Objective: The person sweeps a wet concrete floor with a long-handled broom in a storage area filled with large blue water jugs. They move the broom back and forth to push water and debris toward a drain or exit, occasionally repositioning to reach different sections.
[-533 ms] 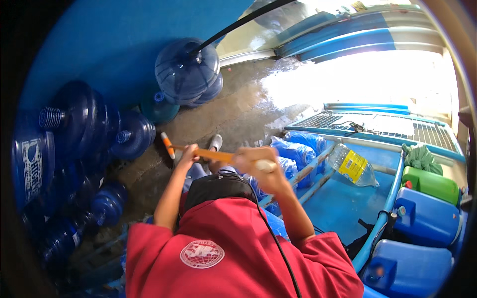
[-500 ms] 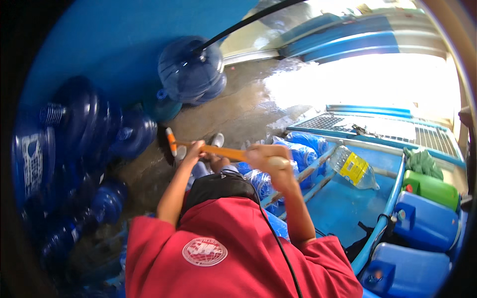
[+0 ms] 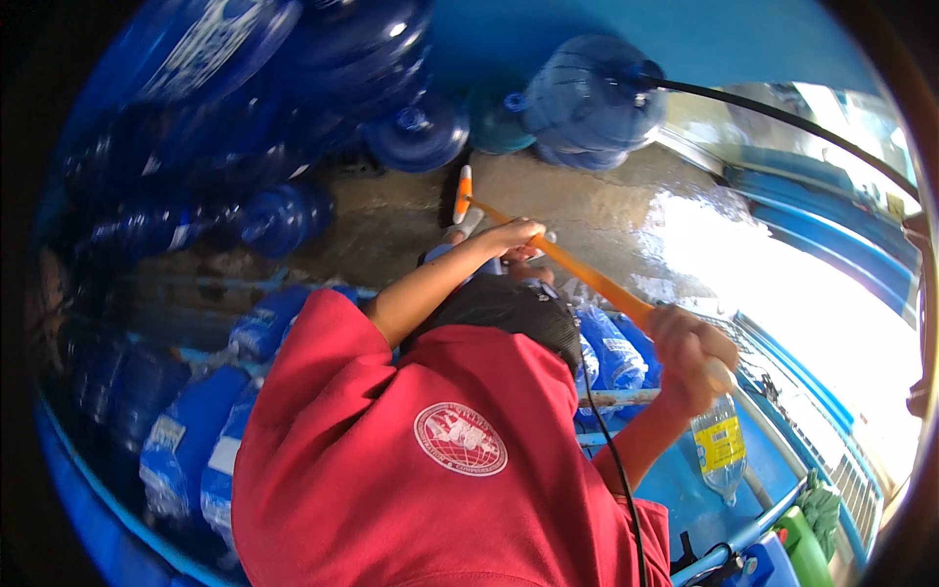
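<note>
My left hand (image 3: 515, 236) is wrapped round the orange handle of a broom (image 3: 597, 279), partway down toward its head. My right hand (image 3: 690, 354) grips the upper end, and the pale tip of the handle sticks out past it. The orange-and-white broom head (image 3: 464, 194) rests low by the floor, beyond my feet. Dark bristles seem to show along its left side, though they blend into the shadow. The handle slants from the far left down to the near right, across the front of my body.
Large blue water jugs (image 3: 421, 132) crowd the far left. A clear blue jug (image 3: 595, 93) stands by the wall with a black hose or rod at it. Plastic-wrapped jugs (image 3: 616, 352) and a bottle with a yellow label (image 3: 721, 445) are on my right. The concrete floor (image 3: 577, 191) looks wet.
My view has swung left, so the scene sits farther right. The broom head now lies farther from me, and the handle slants more steeply. Both hands keep hold of it.
</note>
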{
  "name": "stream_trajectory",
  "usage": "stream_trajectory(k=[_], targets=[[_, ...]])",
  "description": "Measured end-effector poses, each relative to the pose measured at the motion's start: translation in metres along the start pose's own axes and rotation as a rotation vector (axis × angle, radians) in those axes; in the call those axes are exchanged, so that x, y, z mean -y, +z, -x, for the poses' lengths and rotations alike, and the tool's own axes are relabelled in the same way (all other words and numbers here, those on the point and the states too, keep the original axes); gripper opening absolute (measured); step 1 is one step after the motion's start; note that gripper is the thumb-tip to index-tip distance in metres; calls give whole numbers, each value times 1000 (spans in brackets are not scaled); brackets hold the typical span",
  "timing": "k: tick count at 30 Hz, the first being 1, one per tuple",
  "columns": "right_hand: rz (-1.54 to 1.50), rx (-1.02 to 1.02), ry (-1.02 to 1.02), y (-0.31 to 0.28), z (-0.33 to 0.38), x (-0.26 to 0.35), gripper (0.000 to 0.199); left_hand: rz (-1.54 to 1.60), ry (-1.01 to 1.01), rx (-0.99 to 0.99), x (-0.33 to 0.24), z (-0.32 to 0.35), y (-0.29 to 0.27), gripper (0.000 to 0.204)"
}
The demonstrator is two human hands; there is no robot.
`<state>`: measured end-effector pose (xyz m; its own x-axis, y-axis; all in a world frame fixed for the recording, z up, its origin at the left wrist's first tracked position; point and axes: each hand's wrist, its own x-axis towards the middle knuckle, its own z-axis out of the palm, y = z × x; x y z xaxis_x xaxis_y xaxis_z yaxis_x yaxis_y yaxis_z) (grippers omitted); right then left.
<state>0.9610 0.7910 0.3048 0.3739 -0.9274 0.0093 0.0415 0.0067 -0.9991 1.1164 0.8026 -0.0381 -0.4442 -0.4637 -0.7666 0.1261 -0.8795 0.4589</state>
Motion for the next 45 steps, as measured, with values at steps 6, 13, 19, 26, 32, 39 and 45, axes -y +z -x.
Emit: stream_trajectory(k=[6,13,19,26,32,39,45], targets=[[-122,188,-95,19,-22,17,25,-296,201,-140,25,72,-32,41],[-293,491,39,64,-62,-37,31,-555,410,-654,123,116,-89,43],[-209,850,169,147,-57,-100,31,-570,204,-1037,232,131,-158,33],[38,866,208,158,-38,-97,29,341,353,-980,256,33,-184,23],[67,619,117,126,-28,-61,29,465,549,-728,182,-17,-132,17],[136,561,37,110,-14,-15,31,-423,443,-585,88,73,-82,45],[-33,716,-27,97,-21,22,34,-417,401,-813,89,134,-62,49]])
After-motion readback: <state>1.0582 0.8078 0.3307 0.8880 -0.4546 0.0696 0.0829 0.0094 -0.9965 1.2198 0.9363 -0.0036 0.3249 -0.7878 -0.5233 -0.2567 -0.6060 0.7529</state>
